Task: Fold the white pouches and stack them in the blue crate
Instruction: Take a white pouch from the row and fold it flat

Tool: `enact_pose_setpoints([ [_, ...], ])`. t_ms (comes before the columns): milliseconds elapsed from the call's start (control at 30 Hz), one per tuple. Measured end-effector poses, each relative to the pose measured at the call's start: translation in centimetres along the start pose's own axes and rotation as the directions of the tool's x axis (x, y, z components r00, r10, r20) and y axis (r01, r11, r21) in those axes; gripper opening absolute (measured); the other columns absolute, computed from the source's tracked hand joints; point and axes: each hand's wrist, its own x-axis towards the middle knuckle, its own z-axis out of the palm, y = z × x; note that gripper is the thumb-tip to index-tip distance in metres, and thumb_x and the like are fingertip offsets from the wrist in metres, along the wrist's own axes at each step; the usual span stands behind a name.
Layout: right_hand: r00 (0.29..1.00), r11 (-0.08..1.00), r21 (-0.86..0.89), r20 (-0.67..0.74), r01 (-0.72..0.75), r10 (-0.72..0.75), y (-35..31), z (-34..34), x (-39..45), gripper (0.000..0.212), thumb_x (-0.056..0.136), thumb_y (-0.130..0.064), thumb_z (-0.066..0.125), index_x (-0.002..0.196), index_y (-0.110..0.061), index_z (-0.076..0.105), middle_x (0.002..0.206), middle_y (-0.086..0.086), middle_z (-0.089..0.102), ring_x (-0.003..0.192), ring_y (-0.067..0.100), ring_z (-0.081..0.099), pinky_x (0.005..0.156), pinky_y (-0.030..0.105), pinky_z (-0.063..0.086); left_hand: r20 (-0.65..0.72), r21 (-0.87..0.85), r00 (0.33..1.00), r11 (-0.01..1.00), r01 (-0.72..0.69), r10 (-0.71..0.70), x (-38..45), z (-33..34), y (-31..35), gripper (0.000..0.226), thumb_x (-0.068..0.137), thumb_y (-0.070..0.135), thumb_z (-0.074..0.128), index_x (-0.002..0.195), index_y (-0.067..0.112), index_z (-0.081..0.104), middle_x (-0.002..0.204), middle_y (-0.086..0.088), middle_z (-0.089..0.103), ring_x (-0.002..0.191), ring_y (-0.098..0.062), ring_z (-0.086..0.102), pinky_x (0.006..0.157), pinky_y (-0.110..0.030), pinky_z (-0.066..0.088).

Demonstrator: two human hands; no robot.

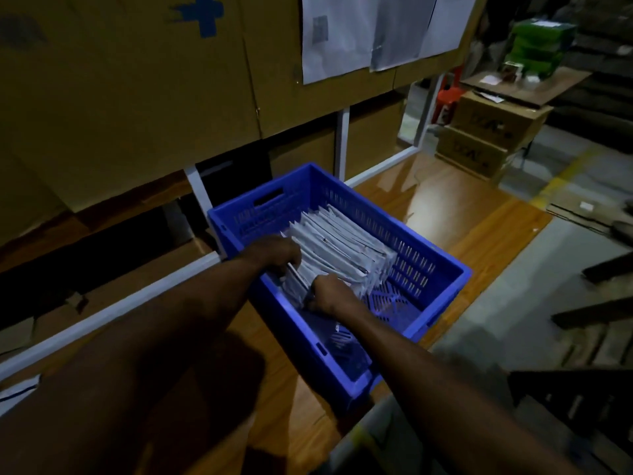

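Observation:
A blue slotted crate [431, 269] stands on a wooden table top. Inside it, a row of folded white pouches [339, 241] stands on edge, leaning toward the far wall. Both my hands are down inside the crate at the near end of that row. My left hand [274, 252] grips the pouches at the row's left side, fingers curled over their top edges. My right hand [329, 296] holds the nearest pouches from the front, its fingers curled and partly hidden. The crate's near right floor is bare.
The wooden table [455, 214] runs on to the right of the crate. Behind it stand large cardboard boxes [137, 97] on a white-framed rack, with papers [370, 32] taped on. More cartons [493, 132] sit on the floor at the right.

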Motion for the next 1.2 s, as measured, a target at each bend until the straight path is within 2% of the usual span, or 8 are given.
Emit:
enact_pose_setpoints([
  [100,1.0,0.999,-0.028,0.01,-0.027,0.027,-0.2,0.8,0.9,0.036,0.083,-0.027,0.076,0.108,-0.003,0.067,0.111,0.02,0.065,0.102,0.037,0.065,0.071,0.033,0.045,0.13,-0.054,0.989,0.996,-0.07,0.077,0.9,-0.5,-0.1,0.047,0.069,0.011,0.087,0.11,0.018,0.066,0.118,-0.002,0.062,0.11,-0.027,0.06,0.088,-0.033,0.049],
  [167,0.999,0.997,-0.063,-0.019,-0.043,0.042,-0.4,1.3,1.4,0.037,0.086,-0.024,0.072,0.115,-0.003,0.063,0.119,0.019,0.063,0.107,0.037,0.063,0.078,0.036,0.05,0.175,-0.047,0.98,0.995,-0.086,0.093,1.9,-0.2,-0.5,0.048,0.064,0.014,0.091,0.104,0.017,0.064,0.113,-0.002,0.061,0.107,-0.027,0.06,0.087,-0.037,0.051],
  [333,0.999,0.984,-0.173,-0.003,-0.048,0.048,-1.0,2.3,2.5,0.042,0.086,-0.027,0.072,0.122,-0.006,0.062,0.123,0.015,0.062,0.113,0.034,0.062,0.088,0.036,0.051,0.239,-0.004,0.969,0.999,-0.053,0.053,2.8,-0.1,-0.2,0.051,0.063,0.019,0.093,0.108,0.01,0.069,0.112,-0.006,0.066,0.101,-0.028,0.064,0.068,-0.027,0.044],
  [433,0.997,0.974,-0.218,0.017,-0.068,0.074,-1.1,2.6,3.2,0.038,0.088,-0.021,0.069,0.123,-0.009,0.063,0.124,0.013,0.063,0.113,0.032,0.063,0.088,0.037,0.051,0.237,0.024,0.971,0.998,-0.052,0.045,3.2,-0.2,-0.2,0.047,0.065,0.02,0.093,0.105,0.009,0.071,0.106,-0.006,0.064,0.102,-0.028,0.064,0.068,-0.03,0.046],
  [600,0.994,0.951,-0.296,-0.09,-0.086,0.062,-1.1,2.2,3.5,0.024,0.092,-0.007,0.059,0.114,-0.008,0.068,0.116,0.01,0.068,0.107,0.03,0.066,0.07,0.031,0.041,0.149,0.028,0.987,0.998,-0.059,0.054,3.6,0.2,-0.5,0.05,0.066,0.018,0.091,0.11,0.014,0.068,0.125,-0.008,0.061,0.105,-0.029,0.062,0.078,-0.032,0.049],
  [833,0.988,0.91,-0.412,-0.152,-0.048,-0.017,-0.8,1.7,3.2,0.025,0.091,0.002,0.054,0.111,-0.007,0.067,0.114,0.009,0.067,0.105,0.03,0.066,0.068,0.03,0.039,0.113,-0.015,0.994,1.0,-0.01,0.011,3.4,0.0,-0.5,0.052,0.064,0.02,0.092,0.11,0.011,0.07,0.122,-0.012,0.065,0.106,-0.031,0.063,0.08,-0.033,0.049],
  [1067,0.993,0.894,-0.448,-0.115,-0.019,-0.037,-0.3,1.2,2.7,0.024,0.094,-0.01,0.058,0.116,-0.009,0.065,0.119,0.009,0.065,0.109,0.028,0.065,0.075,0.029,0.044,0.114,-0.078,0.99,0.993,0.091,-0.081,2.7,0.4,-0.2,0.05,0.077,0.018,0.083,0.119,0.004,0.061,0.129,-0.013,0.058,0.113,-0.032,0.06,0.086,-0.035,0.048],
  [1200,0.991,0.886,-0.462,-0.134,-0.044,-0.02,0.0,0.6,2.3,0.026,0.096,-0.016,0.057,0.12,-0.01,0.065,0.12,0.01,0.065,0.111,0.031,0.064,0.083,0.033,0.05,0.071,-0.062,0.992,0.992,0.108,-0.103,2.9,0.5,-0.3,0.053,0.062,0.024,0.093,0.102,0.008,0.062,0.125,-0.012,0.063,0.108,-0.029,0.063,0.081,-0.032,0.05],
])
